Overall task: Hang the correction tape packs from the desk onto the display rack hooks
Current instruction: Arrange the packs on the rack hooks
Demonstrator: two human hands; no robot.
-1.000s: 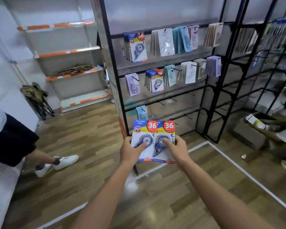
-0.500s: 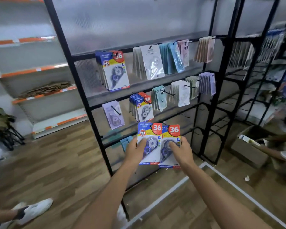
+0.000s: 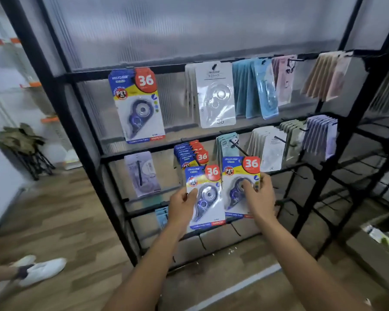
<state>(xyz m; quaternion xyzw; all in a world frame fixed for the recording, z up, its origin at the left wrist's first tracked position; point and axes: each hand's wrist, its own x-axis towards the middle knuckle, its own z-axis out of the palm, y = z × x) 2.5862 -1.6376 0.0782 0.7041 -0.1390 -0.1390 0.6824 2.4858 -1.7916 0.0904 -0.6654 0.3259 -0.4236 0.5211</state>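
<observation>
Holding one pack (image 3: pixel 206 196) in the left hand (image 3: pixel 182 206) and another pack (image 3: pixel 240 187) in the right hand (image 3: pixel 259 196), just near the rack's (image 3: pixel 112 176) stocked middle hook (image 3: pixel 197 162), the person is risking missing the punch hole and dropping one.

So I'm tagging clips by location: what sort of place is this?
Probably a stationery shop or stockroom: a black display rack with hooks of hanging correction tape packs, and orange-edged wall shelves behind.
</observation>
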